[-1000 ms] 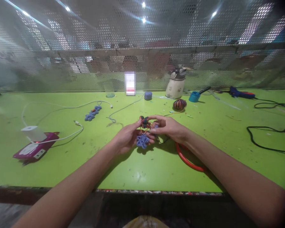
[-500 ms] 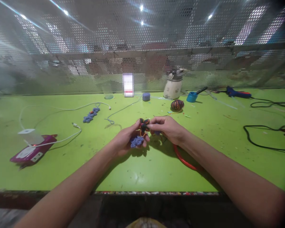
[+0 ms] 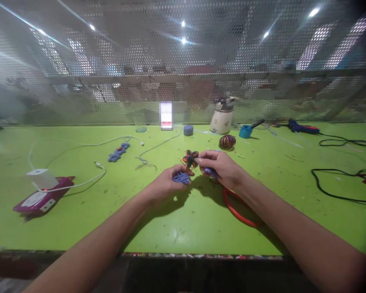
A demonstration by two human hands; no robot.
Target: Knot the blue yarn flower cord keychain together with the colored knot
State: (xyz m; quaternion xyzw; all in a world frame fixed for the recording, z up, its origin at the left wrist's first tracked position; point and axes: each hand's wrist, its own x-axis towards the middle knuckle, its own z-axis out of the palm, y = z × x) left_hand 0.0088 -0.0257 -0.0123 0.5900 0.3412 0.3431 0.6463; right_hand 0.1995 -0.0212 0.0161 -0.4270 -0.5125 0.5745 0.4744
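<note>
Pinches a dark multicoloured yarn flower point(image 3: 190, 158) in the right hand point(image 3: 223, 167), clasps a violet-blue yarn flower point(image 3: 181, 178) in the left hand point(image 3: 162, 185), above a flecked lime-green counter point(image 3: 158, 232) before a perforated grey metal screen point(image 3: 125, 81).

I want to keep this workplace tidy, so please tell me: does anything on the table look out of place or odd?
I see nothing spilled or broken; the dark flower in the right hand shows no clear damage. Only the small scraps by the striped yarn ball look a little untidy, because they lie scattered on the table.
</note>
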